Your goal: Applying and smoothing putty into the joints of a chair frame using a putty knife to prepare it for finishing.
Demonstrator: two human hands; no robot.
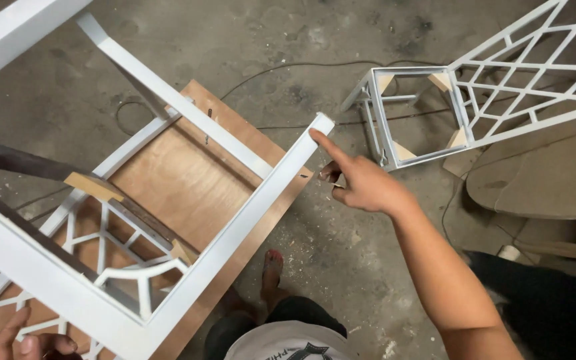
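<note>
Second chair: a white-painted chair [475,87] with a lattice back is seen lying on its side at upper right, bare wooden corner blocks shown inside its seat frame.
Plywood sheet: a brown board [188,180] is laid flat on the floor.
Floor: grey concrete [268,47], stained and dusted with pale specks.
Cable: a thin dark cord [288,67] is trailed across the floor.
Curved panels: tan boards [541,180] are stacked at right.

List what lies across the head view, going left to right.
Left hand → white chair frame lying over a plywood board → right hand, forefinger on the frame's leg end → second white chair frame on the floor.
</note>
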